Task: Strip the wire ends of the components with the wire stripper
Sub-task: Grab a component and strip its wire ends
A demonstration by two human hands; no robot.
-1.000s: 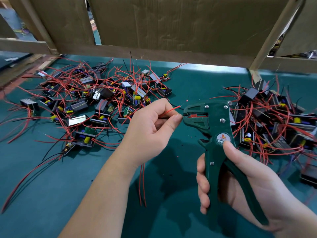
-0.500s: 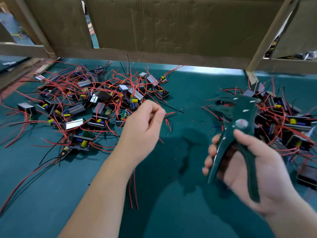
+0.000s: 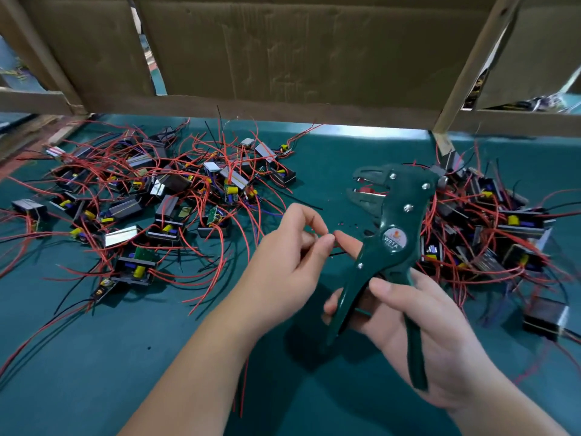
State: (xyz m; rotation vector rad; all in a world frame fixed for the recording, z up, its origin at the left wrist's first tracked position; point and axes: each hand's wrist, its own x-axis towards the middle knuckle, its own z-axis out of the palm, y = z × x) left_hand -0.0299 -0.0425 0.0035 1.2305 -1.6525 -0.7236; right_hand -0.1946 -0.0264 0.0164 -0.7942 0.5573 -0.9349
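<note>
The left hand (image 3: pixel 283 265) has its fingers curled, the tips pinching a thin wire (image 3: pixel 338 253); red wires (image 3: pixel 242 388) trail down under its wrist. The right hand (image 3: pixel 418 335) grips both handles of the green wire stripper (image 3: pixel 390 234), index finger stretched left so it meets the left fingertips. Half a second ago the hands were well apart and the stripper hung over the right pile; now it has swung back to the middle, head tilted up and far, jaws standing open, and nothing can be made out between them but the tool's own red part.

Small red scraps (image 3: pixel 342 223) lie on the teal mat (image 3: pixel 94 357) between the hands. A pile of components (image 3: pixel 163 196) with red leads sprawls far left, another pile (image 3: pixel 490 228) on the right just behind the stripper. Cardboard panels (image 3: pixel 298 48) in a wooden frame (image 3: pixel 465 67) close off the far edge.
</note>
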